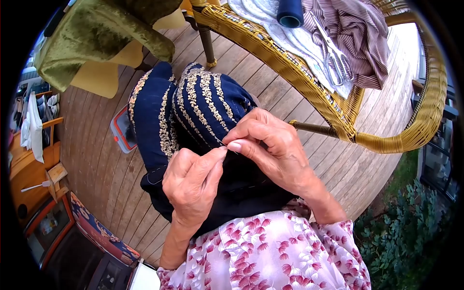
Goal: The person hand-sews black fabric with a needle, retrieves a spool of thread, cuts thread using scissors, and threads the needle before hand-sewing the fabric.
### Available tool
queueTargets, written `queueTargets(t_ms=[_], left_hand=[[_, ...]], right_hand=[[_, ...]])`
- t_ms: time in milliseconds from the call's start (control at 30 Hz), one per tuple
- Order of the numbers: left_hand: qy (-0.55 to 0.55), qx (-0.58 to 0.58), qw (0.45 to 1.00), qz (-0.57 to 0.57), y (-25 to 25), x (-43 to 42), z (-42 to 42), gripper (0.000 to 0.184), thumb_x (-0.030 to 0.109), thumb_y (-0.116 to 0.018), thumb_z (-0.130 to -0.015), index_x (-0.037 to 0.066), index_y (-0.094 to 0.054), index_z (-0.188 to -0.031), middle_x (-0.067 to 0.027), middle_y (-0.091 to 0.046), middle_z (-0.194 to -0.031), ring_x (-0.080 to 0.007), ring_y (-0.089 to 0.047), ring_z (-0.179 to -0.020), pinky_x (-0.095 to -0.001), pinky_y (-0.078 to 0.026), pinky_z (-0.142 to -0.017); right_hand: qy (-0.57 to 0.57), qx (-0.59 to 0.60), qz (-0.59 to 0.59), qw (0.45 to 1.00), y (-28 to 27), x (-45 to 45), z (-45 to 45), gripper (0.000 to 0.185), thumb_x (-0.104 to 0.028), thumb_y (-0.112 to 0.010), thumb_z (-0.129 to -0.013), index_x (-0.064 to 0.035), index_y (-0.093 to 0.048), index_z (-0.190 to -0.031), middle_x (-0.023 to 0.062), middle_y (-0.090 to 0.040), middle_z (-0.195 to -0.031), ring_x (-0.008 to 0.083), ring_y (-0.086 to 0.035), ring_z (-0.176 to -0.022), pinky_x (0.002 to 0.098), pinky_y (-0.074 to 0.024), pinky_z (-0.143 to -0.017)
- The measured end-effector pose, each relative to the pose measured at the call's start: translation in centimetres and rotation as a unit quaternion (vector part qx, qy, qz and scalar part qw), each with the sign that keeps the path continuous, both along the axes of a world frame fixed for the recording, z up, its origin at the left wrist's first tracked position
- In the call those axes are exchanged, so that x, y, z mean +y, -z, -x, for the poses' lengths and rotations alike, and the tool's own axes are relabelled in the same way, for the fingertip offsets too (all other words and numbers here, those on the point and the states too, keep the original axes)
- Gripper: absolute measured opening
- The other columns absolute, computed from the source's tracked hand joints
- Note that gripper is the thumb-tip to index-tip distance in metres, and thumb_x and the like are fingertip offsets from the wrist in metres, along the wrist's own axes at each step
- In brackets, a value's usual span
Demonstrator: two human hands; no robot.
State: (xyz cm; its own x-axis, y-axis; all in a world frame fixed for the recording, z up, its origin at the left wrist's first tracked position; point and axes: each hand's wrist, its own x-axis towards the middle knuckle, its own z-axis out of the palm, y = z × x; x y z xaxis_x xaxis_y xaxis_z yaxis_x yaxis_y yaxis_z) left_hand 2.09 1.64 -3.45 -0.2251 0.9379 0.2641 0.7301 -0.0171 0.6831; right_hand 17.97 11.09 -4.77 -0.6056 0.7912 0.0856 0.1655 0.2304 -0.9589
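Both hands meet above the lap, fingertips nearly touching. My left hand (191, 181) is closed, thumb and forefinger pinched together on something too small to make out. My right hand (270, 147) is pinched as well, its thumb and forefinger beside the left fingertips; a tiny thin thing, perhaps thread, shows there but is not clear. Beneath them lies black cloth (237, 205) over the lap. Dark blue fabric with gold floral bands (205, 104) covers the knees beyond the hands.
At the upper right, a wicker chair (282, 46) holds scissors (333, 55), a dark blue thread cone (290, 13) and striped cloth (360, 36). Green velvet cloth (96, 38) hangs at the upper left. A red-rimmed clear container (121, 130) sits on the plank floor (99, 159).
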Motion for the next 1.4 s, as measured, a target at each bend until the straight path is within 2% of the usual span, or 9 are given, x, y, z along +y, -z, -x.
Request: queueTargets(t_ms=[167,333,400,467,567,1000,1067,1233,1400], left_hand=[[0.002,0.053,0.998,-0.022,0.4,0.0,0.1,0.025,-0.002,-0.080,-0.068,0.009,-0.075,-0.090,-0.0036,-0.052,-0.070,-0.0203,-0.054,-0.062,-0.0323,-0.044,-0.055],[-0.051,-0.186,0.973,0.125,-1.0,0.6,0.0,0.018,-0.003,-0.077,-0.074,0.003,-0.074,-0.091,-0.0042,-0.057,-0.070,-0.0138,-0.054,-0.060,-0.0269,-0.042,-0.056],[-0.049,-0.200,0.970,0.128,-1.1,0.7,0.1,0.016,-0.003,-0.075,-0.077,0.002,-0.074,-0.092,-0.0041,-0.058,-0.069,-0.0107,-0.053,-0.059,-0.0252,-0.040,-0.056],[-0.053,-0.202,0.971,0.113,-0.8,0.7,0.2,0.018,-0.004,-0.075,-0.076,0.003,-0.075,-0.092,-0.0045,-0.058,-0.070,-0.0123,-0.054,-0.059,-0.0262,-0.042,-0.056],[-0.035,-0.122,0.990,0.054,-0.6,0.7,-0.3,0.020,-0.005,-0.075,-0.075,0.004,-0.074,-0.093,-0.0049,-0.059,-0.071,-0.0148,-0.055,-0.059,-0.0279,-0.043,-0.055],[-0.056,-0.146,0.985,0.077,-0.9,0.7,-0.3,0.016,-0.005,-0.074,-0.076,0.003,-0.073,-0.091,-0.0057,-0.061,-0.071,-0.0146,-0.057,-0.060,-0.0269,-0.044,-0.056],[-0.053,-0.172,0.977,0.116,-1.3,0.9,-0.2,0.013,-0.003,-0.073,-0.079,0.001,-0.073,-0.092,-0.0046,-0.061,-0.071,-0.0101,-0.056,-0.062,-0.0241,-0.043,-0.058],[-0.083,-0.327,0.927,0.164,-0.1,0.4,0.3,0.012,0.000,-0.071,-0.085,-0.001,-0.074,-0.096,-0.0022,-0.066,-0.076,-0.0049,-0.056,-0.069,-0.0206,-0.043,-0.063],[-0.100,-0.391,0.896,0.184,-0.1,0.4,0.4,0.013,0.002,-0.070,-0.087,-0.003,-0.074,-0.099,-0.0016,-0.070,-0.082,-0.0035,-0.059,-0.075,-0.0187,-0.044,-0.069]], right_hand=[[-0.076,-0.023,-0.017,0.997,-0.1,1.0,0.0,0.009,-0.007,-0.069,-0.087,-0.0019,-0.063,-0.092,0.0095,-0.058,-0.087,0.0279,-0.059,-0.077,0.0364,-0.0469,-0.069],[-0.054,0.018,-0.050,0.997,-0.8,1.8,0.7,0.014,-0.009,-0.069,-0.088,-0.0023,-0.058,-0.094,0.0088,-0.058,-0.089,0.0243,-0.058,-0.077,0.0340,-0.0464,-0.070],[0.070,0.236,0.302,0.921,-2.2,2.1,1.0,0.009,-0.007,-0.065,-0.093,-0.0015,-0.061,-0.088,0.0036,-0.059,-0.092,0.0125,-0.058,-0.081,0.0262,-0.0466,-0.073],[0.058,0.289,0.334,0.895,-1.5,2.5,0.2,0.012,-0.010,-0.063,-0.096,-0.0004,-0.062,-0.089,0.0026,-0.060,-0.094,0.0109,-0.057,-0.084,0.0266,-0.0475,-0.075],[0.010,-0.007,-0.054,0.998,-0.6,2.3,0.0,0.012,-0.012,-0.068,-0.090,-0.0020,-0.067,-0.095,0.0098,-0.062,-0.089,0.0251,-0.062,-0.080,0.0344,-0.0487,-0.072],[-0.046,0.031,-0.102,0.993,-0.6,2.3,1.5,0.008,-0.009,-0.064,-0.093,-0.0018,-0.061,-0.091,0.0076,-0.061,-0.083,0.0226,-0.061,-0.074,0.0336,-0.0483,-0.064],[0.042,0.189,0.209,0.958,-2.4,2.7,1.2,0.008,-0.009,-0.058,-0.099,-0.0014,-0.059,-0.097,0.0064,-0.064,-0.086,0.0149,-0.064,-0.069,0.0271,-0.0522,-0.061],[0.124,0.381,0.216,0.890,-2.6,4.6,-0.9,0.015,-0.012,-0.046,-0.105,-0.0007,-0.055,-0.110,0.0091,-0.062,-0.093,0.0129,-0.067,-0.072,0.0345,-0.0641,-0.076],[0.030,0.366,0.045,0.929,-6.5,9.1,-5.6,0.019,-0.010,-0.047,-0.104,-0.0027,-0.062,-0.113,0.0085,-0.064,-0.092,0.0198,-0.067,-0.088,0.0613,-0.0370,-0.113]])
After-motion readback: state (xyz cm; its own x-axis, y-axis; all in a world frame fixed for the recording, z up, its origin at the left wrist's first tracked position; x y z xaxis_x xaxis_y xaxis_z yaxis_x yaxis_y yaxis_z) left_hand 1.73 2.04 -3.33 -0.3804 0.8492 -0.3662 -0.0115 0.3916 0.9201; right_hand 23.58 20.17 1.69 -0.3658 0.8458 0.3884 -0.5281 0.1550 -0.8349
